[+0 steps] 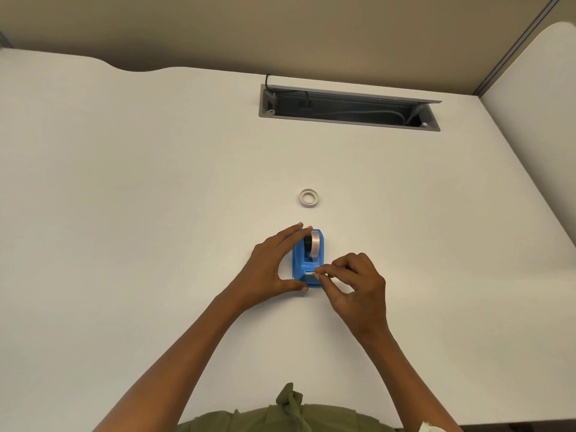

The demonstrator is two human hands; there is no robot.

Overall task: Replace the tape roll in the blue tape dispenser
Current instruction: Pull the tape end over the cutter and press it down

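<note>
The blue tape dispenser (300, 269) stands on the white desk (124, 213), its cutter end toward me. A clear tape roll (315, 247) on a dark hub sits in its cradle. My left hand (271, 268) grips the dispenser from the left, fingers over the far end and thumb at the near corner. My right hand (355, 285) pinches at the cutter, thumb and forefinger together; the tape end between them is too thin to make out. A small white ring, an empty tape core (309, 198), lies flat on the desk beyond the dispenser.
An open grey cable tray (349, 109) with cords is recessed in the desk at the back. A beige partition (280, 32) runs behind the desk, and a second white desk surface (536, 120) sits to the right.
</note>
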